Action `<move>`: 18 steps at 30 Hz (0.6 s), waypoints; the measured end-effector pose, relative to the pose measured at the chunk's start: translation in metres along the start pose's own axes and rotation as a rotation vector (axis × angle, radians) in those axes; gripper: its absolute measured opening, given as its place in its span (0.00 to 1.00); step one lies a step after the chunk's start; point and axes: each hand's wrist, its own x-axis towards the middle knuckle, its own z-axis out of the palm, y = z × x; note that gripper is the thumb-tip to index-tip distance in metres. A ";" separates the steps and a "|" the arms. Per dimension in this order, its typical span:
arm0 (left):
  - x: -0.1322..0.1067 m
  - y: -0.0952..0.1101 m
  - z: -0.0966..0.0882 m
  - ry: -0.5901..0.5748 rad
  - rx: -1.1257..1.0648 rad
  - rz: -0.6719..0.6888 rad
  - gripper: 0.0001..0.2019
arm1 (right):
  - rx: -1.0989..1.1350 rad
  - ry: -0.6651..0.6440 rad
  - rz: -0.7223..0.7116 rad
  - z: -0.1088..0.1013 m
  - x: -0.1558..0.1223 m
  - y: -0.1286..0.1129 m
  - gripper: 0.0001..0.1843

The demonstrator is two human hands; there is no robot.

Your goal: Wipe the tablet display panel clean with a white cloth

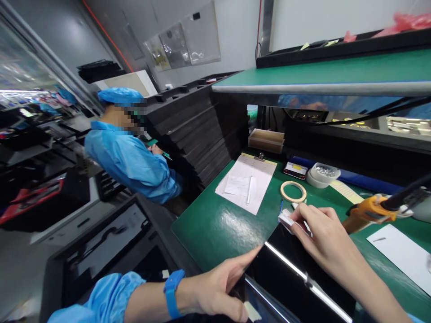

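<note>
A glossy black panel (pixel 286 269) with a bright light reflection across it is tilted in front of me, its lower part cut off by the frame. My left hand (pixel 222 287) grips its left edge, thumb on the near side beside a small cream tape piece (pixel 252 311). At the panel's far corner, my right hand (pixel 318 229) pinches a folded white wipe (pixel 286 218). Just beyond those fingers lie a roll of masking tape (pixel 293 192) and a blue pen (pixel 280 210).
Green table (pixel 215 233) holds a clipboard with papers (pixel 247 179), a phone (pixel 295 170), a white tub of small metal parts (pixel 323 172) and an orange-handled tool (pixel 367 211). Black trays (pixel 191 130) are stacked at left, beside a person in blue (pixel 131 157). A shelf (pixel 323 74) overhangs the table.
</note>
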 end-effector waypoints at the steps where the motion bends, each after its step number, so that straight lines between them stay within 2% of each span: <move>1: 0.000 0.000 0.000 0.005 0.003 -0.004 0.58 | -0.004 -0.003 -0.012 -0.001 0.001 -0.002 0.15; 6: 0.002 -0.004 -0.002 0.022 -0.013 -0.025 0.60 | -0.007 -0.038 -0.085 -0.002 0.003 -0.022 0.11; 13: -0.001 -0.005 -0.002 0.031 -0.010 -0.036 0.60 | -0.024 -0.068 -0.154 0.005 -0.002 -0.053 0.15; 18: -0.005 -0.013 -0.008 0.064 0.034 -0.089 0.59 | -0.063 -0.093 -0.220 0.015 -0.013 -0.071 0.15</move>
